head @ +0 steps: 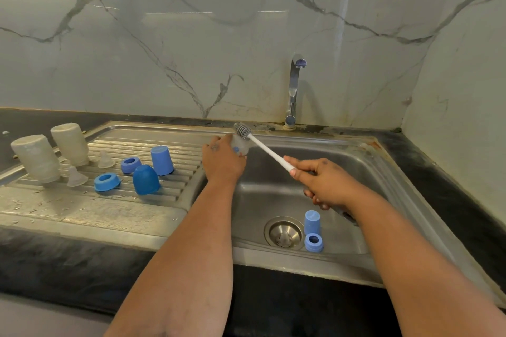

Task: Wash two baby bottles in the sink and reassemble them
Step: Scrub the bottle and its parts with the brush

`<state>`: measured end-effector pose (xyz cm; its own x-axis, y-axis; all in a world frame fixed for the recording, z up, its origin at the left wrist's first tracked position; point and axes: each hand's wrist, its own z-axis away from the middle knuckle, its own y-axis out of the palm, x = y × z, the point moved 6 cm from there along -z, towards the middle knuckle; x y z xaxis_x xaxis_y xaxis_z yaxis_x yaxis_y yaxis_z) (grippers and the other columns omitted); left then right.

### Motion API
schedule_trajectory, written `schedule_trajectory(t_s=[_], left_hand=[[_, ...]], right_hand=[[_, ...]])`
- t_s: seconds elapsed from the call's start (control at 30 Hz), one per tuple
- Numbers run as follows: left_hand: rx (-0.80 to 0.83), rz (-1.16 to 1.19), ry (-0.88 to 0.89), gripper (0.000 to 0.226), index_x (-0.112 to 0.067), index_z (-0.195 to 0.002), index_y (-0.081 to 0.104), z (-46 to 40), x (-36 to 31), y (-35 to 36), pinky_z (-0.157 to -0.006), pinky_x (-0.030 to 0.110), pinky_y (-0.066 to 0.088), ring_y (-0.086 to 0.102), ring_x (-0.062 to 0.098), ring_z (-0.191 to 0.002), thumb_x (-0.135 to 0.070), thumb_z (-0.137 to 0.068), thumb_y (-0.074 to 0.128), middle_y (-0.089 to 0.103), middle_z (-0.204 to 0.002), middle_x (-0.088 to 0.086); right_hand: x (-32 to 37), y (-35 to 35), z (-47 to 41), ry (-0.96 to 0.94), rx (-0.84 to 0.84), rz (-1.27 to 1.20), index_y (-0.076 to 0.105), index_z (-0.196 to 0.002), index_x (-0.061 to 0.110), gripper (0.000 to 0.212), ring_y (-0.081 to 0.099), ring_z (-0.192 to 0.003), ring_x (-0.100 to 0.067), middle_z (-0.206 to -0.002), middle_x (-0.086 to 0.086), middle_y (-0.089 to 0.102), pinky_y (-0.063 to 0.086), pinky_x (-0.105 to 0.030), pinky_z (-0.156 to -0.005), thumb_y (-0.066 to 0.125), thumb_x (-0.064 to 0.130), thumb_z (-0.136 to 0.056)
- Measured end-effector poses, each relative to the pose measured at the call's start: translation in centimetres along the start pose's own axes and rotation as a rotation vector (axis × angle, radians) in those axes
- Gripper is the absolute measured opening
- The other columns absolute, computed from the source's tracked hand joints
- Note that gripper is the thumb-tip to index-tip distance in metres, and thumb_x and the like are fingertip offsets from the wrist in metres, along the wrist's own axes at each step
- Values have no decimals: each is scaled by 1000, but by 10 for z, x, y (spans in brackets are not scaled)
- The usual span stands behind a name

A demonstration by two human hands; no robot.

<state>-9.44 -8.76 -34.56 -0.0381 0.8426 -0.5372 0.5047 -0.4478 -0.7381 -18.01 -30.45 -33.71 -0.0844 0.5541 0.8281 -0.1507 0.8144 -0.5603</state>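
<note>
My left hand [222, 163] grips a clear baby bottle [241, 147] over the sink's back left corner; the hand hides most of it. My right hand [325, 183] holds the white handle of a bottle brush [269, 152]. Its grey bristle head [242, 130] sticks out just past the bottle. Two more clear bottles [35, 157] [69, 143] stand upside down on the drainboard [82, 210]. Beside them lie two clear nipples [77, 176] [105, 160], two blue rings [106, 182] [131, 165] and two blue caps [146, 179] [162, 160].
In the steel sink basin [260, 200] a blue cap [312, 221] and a blue ring [313, 242] sit right of the drain [284, 232]. A chrome faucet [294, 90] rises behind the basin; no water runs. Dark countertop surrounds the sink, with marble walls behind and to the right.
</note>
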Motion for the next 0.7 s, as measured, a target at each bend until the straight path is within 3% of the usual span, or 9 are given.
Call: schedule_trajectory(t_s=[0.1,0.23,0.37,0.5,0.6,0.7], left_hand=[[14,60,-33,64,-22,-143,45,-4,13,-3,-102,35,35,40,30,-125,-32,-85,71,46,-139,6],[56,-1,135,67,-24,-142,46,-3,-4,1,-102,29,28,43,27,-121,-33,-82,74,48,-136,2],[56,-34,275,63,-24,-138,51,3,-26,6,-99,27,30,45,26,-116,-27,-80,75,52,-126,0],[-2,1,118,61,-24,-139,49,0,-10,0,-98,32,37,41,27,-120,-24,-83,73,49,-133,2],[-17,79,-44,61,-22,-141,48,-3,13,-7,-99,36,39,38,29,-125,-24,-85,72,47,-137,4],[29,143,-46,66,-19,-142,47,-6,19,-4,-106,36,34,37,29,-129,-24,-82,75,46,-140,5]], right_hand=[[2,-1,7,-29,15,52,53,-132,46,36,40,-50,-8,-66,2,49,37,-19,-44,50,33,-100],[3,-9,11,-73,-80,144,52,-132,46,35,41,-52,-9,-66,16,46,37,-17,-43,49,32,-100],[3,-9,4,-67,-130,196,49,-137,42,38,45,-56,-8,-69,13,47,37,-18,-47,47,33,-101],[2,-5,3,-18,-61,99,50,-136,44,37,45,-56,-10,-76,4,50,39,-19,-44,48,33,-100],[3,-3,10,-9,34,62,51,-134,45,36,41,-53,-9,-68,0,50,37,-19,-43,50,33,-100],[3,-4,14,-32,19,105,52,-133,45,36,42,-54,-8,-70,4,49,37,-19,-43,50,33,-99]])
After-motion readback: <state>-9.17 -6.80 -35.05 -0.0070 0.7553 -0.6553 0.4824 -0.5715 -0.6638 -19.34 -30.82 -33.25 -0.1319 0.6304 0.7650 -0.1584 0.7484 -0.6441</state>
